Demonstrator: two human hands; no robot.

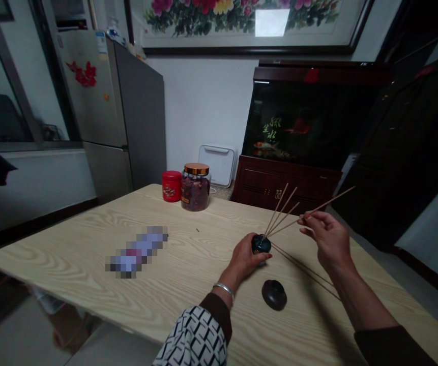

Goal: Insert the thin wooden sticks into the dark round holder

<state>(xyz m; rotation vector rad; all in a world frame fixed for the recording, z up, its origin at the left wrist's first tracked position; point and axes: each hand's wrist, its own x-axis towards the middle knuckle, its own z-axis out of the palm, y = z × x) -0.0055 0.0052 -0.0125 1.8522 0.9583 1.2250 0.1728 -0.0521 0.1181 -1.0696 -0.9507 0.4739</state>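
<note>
My left hand (246,254), with a silver bangle at the wrist, is wrapped round a small dark diffuser bottle (261,244) standing on the table. Three thin reed sticks (282,213) lean out of its mouth. Between thumb and fingers my right hand (327,235) pinches another reed stick (335,197), which slants down to the left with its lower end at the bottle's mouth. Whether that end is inside, I cannot tell. Two loose sticks (302,267) lie on the table beneath my right forearm. A round dark brown lid (274,295) rests in front of the bottle.
On the wooden table (89,231) lies a blurred-out, long pale packet-like thing (138,253) at the left. A red canister (171,186) and a glass jar (196,188) with a copper-coloured lid stand at the far edge. Behind are a fridge (142,112) and a fish tank (298,122).
</note>
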